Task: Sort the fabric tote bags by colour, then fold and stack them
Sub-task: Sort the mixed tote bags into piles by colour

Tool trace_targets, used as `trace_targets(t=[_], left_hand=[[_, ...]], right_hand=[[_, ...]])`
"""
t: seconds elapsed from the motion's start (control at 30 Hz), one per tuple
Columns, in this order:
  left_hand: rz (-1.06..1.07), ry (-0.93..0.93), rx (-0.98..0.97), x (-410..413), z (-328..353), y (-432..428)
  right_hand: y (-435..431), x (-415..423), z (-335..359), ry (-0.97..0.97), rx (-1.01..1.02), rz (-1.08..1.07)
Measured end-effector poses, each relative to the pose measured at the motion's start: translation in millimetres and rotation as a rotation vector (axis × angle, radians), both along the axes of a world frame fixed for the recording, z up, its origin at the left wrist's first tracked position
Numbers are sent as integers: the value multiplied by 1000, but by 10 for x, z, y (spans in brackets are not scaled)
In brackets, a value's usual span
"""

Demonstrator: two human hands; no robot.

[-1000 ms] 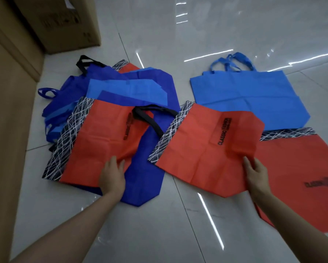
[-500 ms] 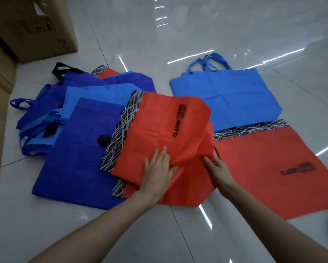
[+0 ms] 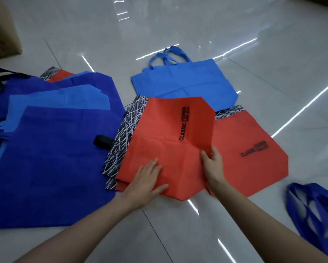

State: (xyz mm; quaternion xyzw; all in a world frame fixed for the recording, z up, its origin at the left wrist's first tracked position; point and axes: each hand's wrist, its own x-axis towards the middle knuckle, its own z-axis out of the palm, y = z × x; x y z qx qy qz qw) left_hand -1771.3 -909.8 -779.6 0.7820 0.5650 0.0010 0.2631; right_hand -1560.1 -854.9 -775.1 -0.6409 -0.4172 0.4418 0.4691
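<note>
Head view: pressing red bag (image 3: 169,141) flat with straight-fingered left hand (image 3: 146,179); pinching its right edge with right hand (image 3: 214,166); lying over second red bag (image 3: 254,145), beside blue pile (image 3: 55,158).

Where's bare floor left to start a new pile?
Widest: far floor beyond the light blue bag, across to the cardboard box. Also the near strip in front of the red stack, and tiles right of the flat red bag. Crowded: blue pile at left; red stack overlaps the flat red bag.
</note>
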Motion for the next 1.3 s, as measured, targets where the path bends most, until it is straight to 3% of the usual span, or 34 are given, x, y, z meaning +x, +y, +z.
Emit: trace_targets(t=[0.17,0.33,0.53,0.7,0.77,0.93,1.03,1.1,1.17,1.3], left_hand=[[130,-16,112,234,-47,213],[-1,-39,124,644,-40,366],[-221,154,-120,1155,-169,444],[-226,146,-156,1281,-275,475],[-244,107,-152,1279,-300,451],[-386,86,-19,1362,-283,300],[-436,69,-17,1353,-230,271],[-393,5,16,1235,-180,287],[-317,-40,49,999,-173,301],[-64,-66,87,316,-127,231]], right_hand=[[-219,696,-50,45,-35,-349],[-487,1129,-275,100,-271,-557],[-512,1150,-266,-316,-594,-619],[-341,1243,-213,190,-455,-833],[-350,1287,-215,247,-471,-830],[-639,1466,-140,-75,-572,-860],[-817,1529,3,-417,-639,-877],[-868,1476,43,-630,-389,-728],[-808,1328,43,-768,-134,-359],[-447,753,13,-864,-13,412]])
